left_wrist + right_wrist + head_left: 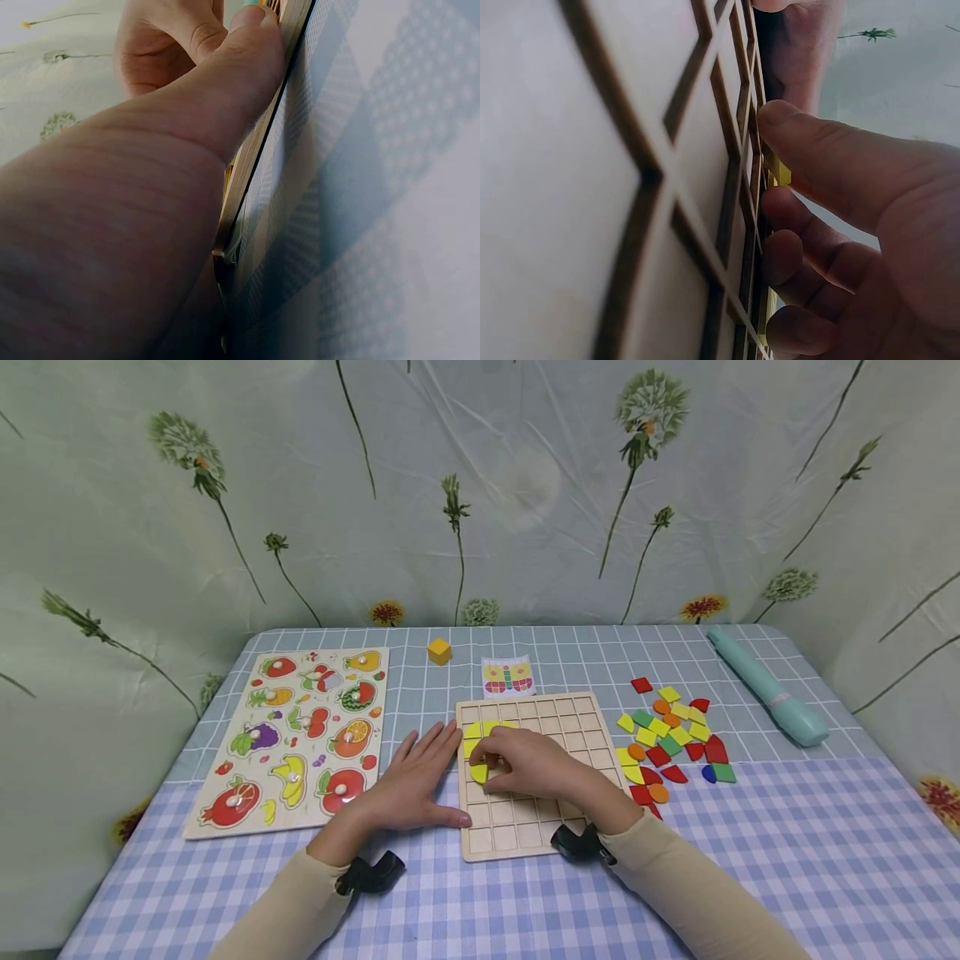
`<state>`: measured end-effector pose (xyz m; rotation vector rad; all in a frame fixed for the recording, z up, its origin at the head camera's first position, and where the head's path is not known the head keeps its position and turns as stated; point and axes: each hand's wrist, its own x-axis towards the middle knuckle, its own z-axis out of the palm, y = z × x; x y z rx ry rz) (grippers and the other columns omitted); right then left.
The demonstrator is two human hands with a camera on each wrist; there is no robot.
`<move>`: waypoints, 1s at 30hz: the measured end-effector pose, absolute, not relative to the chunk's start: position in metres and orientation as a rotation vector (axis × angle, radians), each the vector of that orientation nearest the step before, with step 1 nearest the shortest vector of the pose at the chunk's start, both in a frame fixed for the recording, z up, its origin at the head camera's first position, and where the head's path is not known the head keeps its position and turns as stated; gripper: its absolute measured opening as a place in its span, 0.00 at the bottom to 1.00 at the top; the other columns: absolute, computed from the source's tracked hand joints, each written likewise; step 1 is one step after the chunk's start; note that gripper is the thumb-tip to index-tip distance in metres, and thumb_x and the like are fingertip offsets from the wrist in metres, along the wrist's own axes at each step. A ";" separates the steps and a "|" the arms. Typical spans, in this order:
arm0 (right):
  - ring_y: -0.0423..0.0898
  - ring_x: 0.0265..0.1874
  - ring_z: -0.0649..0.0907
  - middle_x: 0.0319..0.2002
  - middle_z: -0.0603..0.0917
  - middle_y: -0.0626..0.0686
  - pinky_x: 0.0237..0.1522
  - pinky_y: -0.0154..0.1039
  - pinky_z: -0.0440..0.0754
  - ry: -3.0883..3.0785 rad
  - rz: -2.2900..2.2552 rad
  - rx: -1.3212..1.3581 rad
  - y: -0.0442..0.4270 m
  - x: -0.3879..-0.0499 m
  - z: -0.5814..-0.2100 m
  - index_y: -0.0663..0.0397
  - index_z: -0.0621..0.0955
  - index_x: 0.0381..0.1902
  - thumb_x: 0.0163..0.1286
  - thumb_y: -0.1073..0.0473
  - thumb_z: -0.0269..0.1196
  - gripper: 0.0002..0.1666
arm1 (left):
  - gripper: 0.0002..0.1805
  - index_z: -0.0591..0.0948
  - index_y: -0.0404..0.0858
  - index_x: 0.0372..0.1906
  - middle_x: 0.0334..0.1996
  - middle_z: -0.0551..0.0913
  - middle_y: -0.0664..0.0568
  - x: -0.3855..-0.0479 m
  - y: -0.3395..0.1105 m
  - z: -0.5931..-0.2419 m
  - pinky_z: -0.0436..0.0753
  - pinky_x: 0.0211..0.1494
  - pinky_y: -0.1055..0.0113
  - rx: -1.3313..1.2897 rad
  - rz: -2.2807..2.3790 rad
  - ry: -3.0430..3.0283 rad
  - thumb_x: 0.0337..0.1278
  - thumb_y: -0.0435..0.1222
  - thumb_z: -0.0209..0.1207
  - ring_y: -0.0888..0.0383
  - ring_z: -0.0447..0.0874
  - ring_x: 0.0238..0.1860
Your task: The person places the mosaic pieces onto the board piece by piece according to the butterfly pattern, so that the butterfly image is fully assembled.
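Note:
A wooden grid board (517, 839) lies on the table with several yellow pieces in its upper left squares. My right hand (528, 764) is over the board, its thumb and fingers curled around a small yellow piece (781, 172) at the grid. Just below those fingers' reach in the head view is a yellow quarter-round piece (478, 773). My left hand (420, 785) lies with straight fingers along the board's left side, its thumb touching the lower left edge. The right hand hides part of the board's middle.
Loose red, yellow, green, orange and blue pieces (680, 735) lie right of the board. A butterfly pattern card (507, 677) and a yellow block (439, 651) are behind it. A fruit puzzle (258, 768) lies left; a teal tube-shaped object (765, 689) lies far right.

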<state>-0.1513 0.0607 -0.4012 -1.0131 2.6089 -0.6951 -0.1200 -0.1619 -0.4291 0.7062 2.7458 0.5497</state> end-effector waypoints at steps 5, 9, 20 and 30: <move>0.37 0.28 0.73 0.35 0.79 0.43 0.30 0.30 0.72 2.616 -0.683 -1.015 0.061 -0.152 -0.401 0.45 0.85 0.48 0.61 0.54 0.73 0.17 | 0.68 0.47 0.39 0.81 0.83 0.42 0.49 -0.120 -0.162 -0.428 0.34 0.81 0.40 0.702 0.551 2.743 0.43 0.69 0.66 0.47 0.35 0.83; 0.37 0.28 0.73 0.34 0.78 0.43 0.30 0.30 0.71 2.635 -0.677 -1.018 0.060 -0.151 -0.401 0.44 0.85 0.47 0.63 0.55 0.71 0.14 | 0.67 0.47 0.39 0.81 0.83 0.42 0.49 -0.120 -0.161 -0.427 0.34 0.82 0.40 0.700 0.554 2.738 0.44 0.68 0.67 0.47 0.34 0.83; 0.37 0.27 0.73 0.30 0.77 0.42 0.29 0.30 0.71 2.760 -0.646 -0.999 0.058 -0.150 -0.404 0.44 0.86 0.42 0.61 0.53 0.72 0.11 | 0.68 0.47 0.39 0.81 0.83 0.42 0.48 -0.119 -0.162 -0.426 0.34 0.82 0.40 0.705 0.550 2.740 0.44 0.69 0.66 0.47 0.34 0.83; 0.35 0.28 0.74 0.31 0.77 0.40 0.29 0.30 0.73 2.776 -0.634 -1.005 0.057 -0.149 -0.404 0.41 0.85 0.44 0.63 0.53 0.71 0.12 | 0.67 0.47 0.39 0.81 0.83 0.42 0.48 -0.120 -0.162 -0.427 0.34 0.82 0.40 0.716 0.548 2.744 0.44 0.69 0.66 0.47 0.35 0.83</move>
